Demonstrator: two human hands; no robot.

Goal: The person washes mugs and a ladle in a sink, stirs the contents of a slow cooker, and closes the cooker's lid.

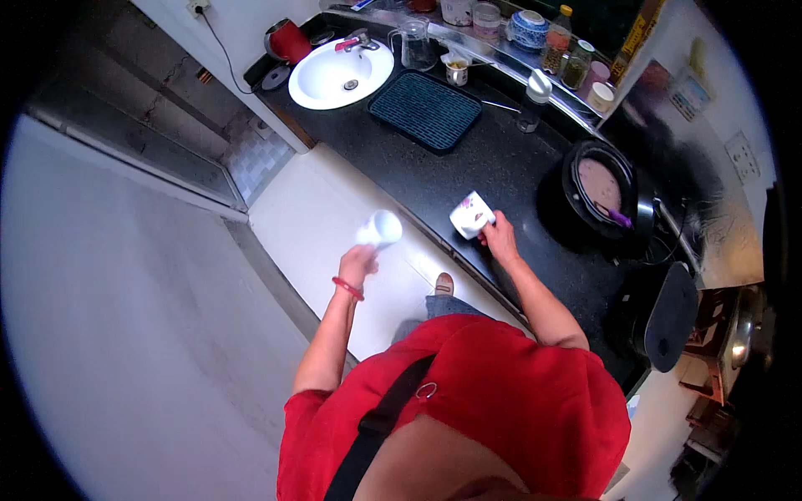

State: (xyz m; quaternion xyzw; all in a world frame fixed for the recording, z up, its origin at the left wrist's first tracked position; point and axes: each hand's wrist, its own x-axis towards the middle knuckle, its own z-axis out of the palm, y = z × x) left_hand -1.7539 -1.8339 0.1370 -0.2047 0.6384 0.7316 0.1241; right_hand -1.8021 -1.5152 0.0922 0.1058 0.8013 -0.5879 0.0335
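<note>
My left hand [357, 264] is closed round a white mug [380, 229], held out over the pale floor to the left of the counter; hand and mug are slightly blurred. A second white mug [471, 215], with pink and purple flower print, is gripped in my right hand [499, 240] at the counter's front edge. That one is tilted. Whether it touches the counter, I cannot tell. A red bangle circles my left wrist.
Along the black counter [501, 171] are a white sink [317, 83], a dark ridged drying tray [426, 110] and a black pot [564, 196] of pinkish liquid with a purple-handled utensil. Behind them, a shelf holds jars [576, 65] and a blue-white bowl [528, 31]. A glass pitcher [413, 46] stands beside the sink.
</note>
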